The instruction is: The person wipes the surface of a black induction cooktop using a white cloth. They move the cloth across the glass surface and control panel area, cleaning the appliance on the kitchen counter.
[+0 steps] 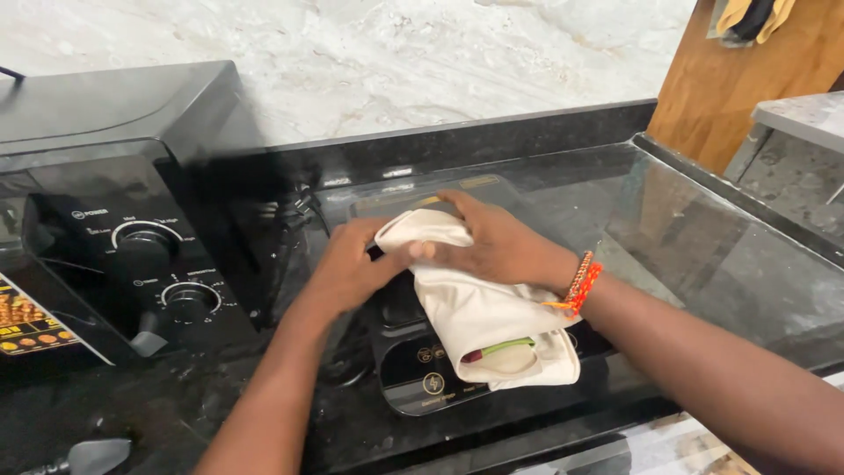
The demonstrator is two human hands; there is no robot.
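Note:
A cream cloth (479,317) with a green and red stripe lies bunched over a black induction cooktop (422,374) on a dark granite counter. My right hand (492,242), with an orange bead bracelet at the wrist, presses down on the cloth's upper end and grips it. My left hand (352,264) rests on the cooktop surface just left of the cloth, its fingers touching the cloth's folded edge.
A black microwave oven (114,229) with two round dials stands at the left, close to my left arm. The granite counter (703,255) runs to the right. A marble wall is behind, and a wooden panel (738,79) stands at the far right.

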